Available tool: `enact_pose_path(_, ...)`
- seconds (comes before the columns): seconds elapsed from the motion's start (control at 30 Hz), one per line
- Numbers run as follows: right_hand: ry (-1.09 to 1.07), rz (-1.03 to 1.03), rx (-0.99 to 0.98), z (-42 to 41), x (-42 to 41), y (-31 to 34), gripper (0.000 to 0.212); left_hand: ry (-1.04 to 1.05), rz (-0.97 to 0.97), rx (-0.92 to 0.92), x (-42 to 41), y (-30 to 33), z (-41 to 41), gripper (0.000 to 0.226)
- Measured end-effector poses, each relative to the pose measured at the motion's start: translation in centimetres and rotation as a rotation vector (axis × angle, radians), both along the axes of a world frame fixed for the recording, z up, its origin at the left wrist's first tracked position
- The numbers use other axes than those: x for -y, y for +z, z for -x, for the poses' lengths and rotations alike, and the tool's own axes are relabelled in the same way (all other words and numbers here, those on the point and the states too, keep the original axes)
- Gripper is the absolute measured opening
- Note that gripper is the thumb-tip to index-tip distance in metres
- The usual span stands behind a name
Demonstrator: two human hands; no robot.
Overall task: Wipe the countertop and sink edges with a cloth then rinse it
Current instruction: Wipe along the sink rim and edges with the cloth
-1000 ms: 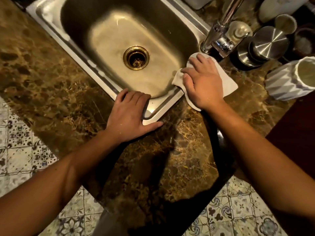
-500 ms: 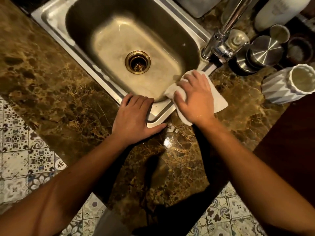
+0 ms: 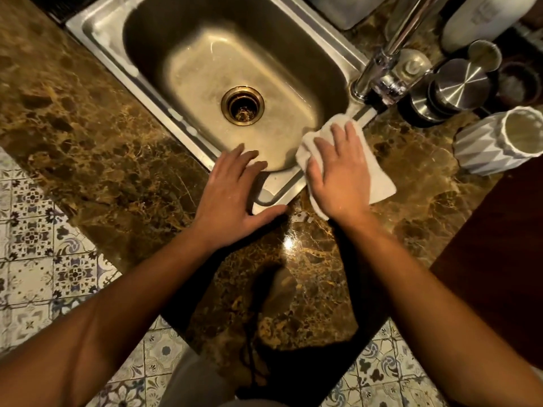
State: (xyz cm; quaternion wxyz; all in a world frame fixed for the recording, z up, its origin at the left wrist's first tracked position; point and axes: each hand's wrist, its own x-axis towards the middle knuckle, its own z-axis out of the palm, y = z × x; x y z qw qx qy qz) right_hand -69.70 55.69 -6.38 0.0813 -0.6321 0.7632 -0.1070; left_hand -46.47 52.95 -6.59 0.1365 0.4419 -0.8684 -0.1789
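While the flat right hand hides the cloth, the left hand lies spread.

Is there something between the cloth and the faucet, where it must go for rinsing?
Nothing visible blocks it. The right hand presses the cloth flat on the sink's near right rim; the rim up to the faucet shows bare.
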Motion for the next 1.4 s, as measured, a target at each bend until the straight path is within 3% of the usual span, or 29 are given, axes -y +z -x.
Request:
enact_pose_path(0.13, 0.077, -0.019, 0.057, -3.3, -2.5, 0.1, 0.055, 0.176, 0.014, -0.111, -1.2, 1.1, -5.2, 0.072)
enact_pose_path(0.33, 0.16, -0.06, -0.002, -0.8, 0.4, 0.1, 0.06, 0.45, -0.018, 0.228, -0.2, -0.2, -10.4, 0.08)
enact_pose_path(0.47, 0.103, -0.076, -0.055, 2.1, 3.3, 0.1, 0.059, 0.445, -0.041, 0.291, 0.6, -0.4, -10.3, 0.083)
enact_pose_path(0.63, 0.017, 0.076, 0.07, 2.3, 3.5, 0.1, 0.067, 0.456, -0.012, 0.297, 0.5, -0.5, -10.1, 0.083)
enact_pose_path(0.73, 0.109, 0.084, 0.037, 1.8, 2.8, 0.0, 0.057, 0.468, -0.021, 0.291, 0.7, -0.4, -10.0, 0.083)
enact_pose_path(0.87, 0.223, 0.019, -0.006, -0.5, 1.5, -0.2, 0.047, 0.46, -0.028, 0.291, 0.6, -0.3, -9.9, 0.083)
enact_pose_path(1.0, 0.176, 0.017, 0.12, -5.2, -1.1, 0.0, 0.049, 0.471, -0.025, 0.294, 0.3, -0.4, -9.9, 0.083)
enact_pose_path(1.23, 0.192, 0.224, 0.152, -8.9, -3.3, -0.9, 0.037, 0.471, -0.026, 0.289, 0.5, -0.6, -10.0, 0.079)
enact_pose_path(1.4, 0.171, -0.004, 0.05, -6.4, -1.5, -0.3, 0.047, 0.476, -0.022, 0.295, 0.6, -0.5, -10.2, 0.078)
